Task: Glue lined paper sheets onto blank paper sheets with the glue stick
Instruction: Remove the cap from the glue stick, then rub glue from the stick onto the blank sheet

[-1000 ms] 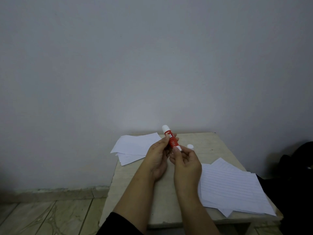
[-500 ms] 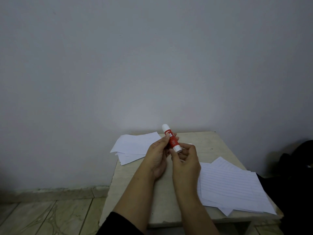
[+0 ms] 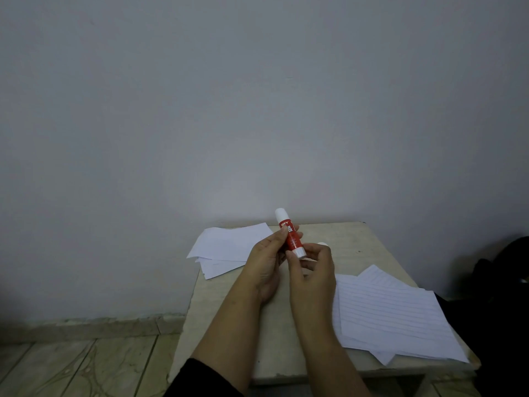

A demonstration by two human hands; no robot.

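Since 1 second ago the right hand [image 3: 313, 270] has slid up around the lower end of the glue stick [image 3: 289, 233], so it now hides most of the small white cap [image 3: 323, 244] lying on the table [image 3: 286, 333] behind it; the stick itself has barely shifted.

The glue stick is held in the air above the middle of the table, tilted with its white upper end away from the person. The left hand [image 3: 267, 262] pinches the red barrel between thumb and fingertips. The right hand's thumb and fingers are curled around the white base, apparently to twist it; whether any glue is raised at the top cannot be told at this size.

Behind and to the left lies the stack of blank paper sheets [image 3: 226, 247], fanned and hanging slightly over the table's far left edge. To the right lies the stack of lined paper sheets [image 3: 389, 313], also loosely fanned and reaching the near right edge. No sheet looks glued yet, so I judge the task is at its very start.

The risks from here: twisting the base too far would push out too much glue, which smears or breaks off on paper. Both stacks overhang, so a sleeve or wrist brushing them could send sheets to the floor [image 3: 80, 365]. The loose cap could roll off if nudged.
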